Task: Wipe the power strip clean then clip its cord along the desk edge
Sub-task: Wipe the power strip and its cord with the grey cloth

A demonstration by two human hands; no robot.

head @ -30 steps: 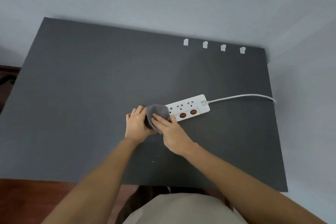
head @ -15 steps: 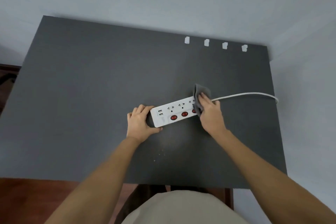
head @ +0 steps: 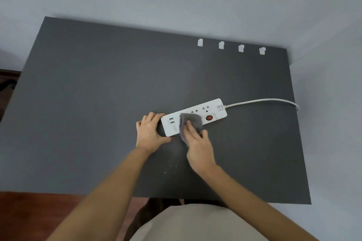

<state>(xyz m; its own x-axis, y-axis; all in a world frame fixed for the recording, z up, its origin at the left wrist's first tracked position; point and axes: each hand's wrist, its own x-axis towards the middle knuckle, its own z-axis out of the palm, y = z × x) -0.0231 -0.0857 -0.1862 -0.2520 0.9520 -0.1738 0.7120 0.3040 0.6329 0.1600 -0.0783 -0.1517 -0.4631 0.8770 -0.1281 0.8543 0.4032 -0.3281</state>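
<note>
Since half a second ago the right hand point(head: 197, 146) has carried the grey cloth point(head: 191, 122) from the cord end back toward the middle of the power strip point(head: 194, 116); its fingers press the cloth flat onto the sockets, closed on it; the left hand point(head: 149, 133) clasps the strip's USB end, thumb and fingers around it; the strip lies on the dark desk point(head: 98, 94); its white cord point(head: 262, 101) trails right to the desk edge; four white clips point(head: 231, 46) sit along the far edge.

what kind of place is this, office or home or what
Probably a plain home or office desk corner. A dark grey desk sits against bare pale walls, a white power strip lies on it, and wood floor shows below.
</note>
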